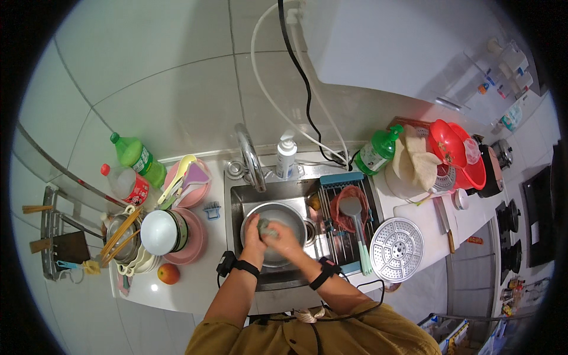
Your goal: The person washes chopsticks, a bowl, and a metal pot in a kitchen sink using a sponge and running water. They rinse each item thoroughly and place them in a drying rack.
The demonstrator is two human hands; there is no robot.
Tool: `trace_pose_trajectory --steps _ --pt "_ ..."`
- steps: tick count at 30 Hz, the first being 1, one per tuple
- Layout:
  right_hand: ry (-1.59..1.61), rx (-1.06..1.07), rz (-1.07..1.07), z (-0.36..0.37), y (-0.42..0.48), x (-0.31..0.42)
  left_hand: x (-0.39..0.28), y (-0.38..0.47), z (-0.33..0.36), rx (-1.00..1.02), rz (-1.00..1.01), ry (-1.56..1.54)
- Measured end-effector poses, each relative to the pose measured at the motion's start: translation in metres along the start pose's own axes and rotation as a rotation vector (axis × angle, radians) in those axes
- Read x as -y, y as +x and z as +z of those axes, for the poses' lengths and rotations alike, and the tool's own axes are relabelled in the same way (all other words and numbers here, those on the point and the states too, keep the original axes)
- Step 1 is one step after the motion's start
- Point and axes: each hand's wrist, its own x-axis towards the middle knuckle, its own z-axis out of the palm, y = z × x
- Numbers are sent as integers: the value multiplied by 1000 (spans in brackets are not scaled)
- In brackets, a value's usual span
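Note:
A round metal basin sits in the left part of the stainless steel sink. Over it, my right hand grips a wet-looking grey-green cloth or scrubber, slightly blurred. My left hand is raised beside it, fingers pointing up and touching the cloth's left side; its grip is partly hidden. The basin's inside is pale, and whether it holds water is unclear. The chrome faucet stands just behind the basin.
A drying rack across the sink's right carries a red strainer basket and a spatula. To its right lie a perforated steamer plate and a knife on a cutting board. Stacked bowls and an apple stand left.

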Motion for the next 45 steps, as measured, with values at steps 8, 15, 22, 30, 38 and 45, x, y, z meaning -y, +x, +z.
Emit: trace_pose_trajectory --steps 8,15,22,30,38,45 --pt "-582 -129 165 3 29 -37 35 -42 10 78 -51 166" --pt "-417 -44 -79 40 -10 -14 17 -29 -5 114 -33 159" --pt "-563 -147 285 17 17 -28 38 -39 -13 147 -82 126" --pt "-614 -135 83 29 -2 -27 38 -40 -22 37 -233 62" --pt "-400 -191 -77 1 9 -29 16 -73 2 -81 -392 -101" --pt "-215 -54 -264 46 -30 5 31 -47 -26 615 57 18"
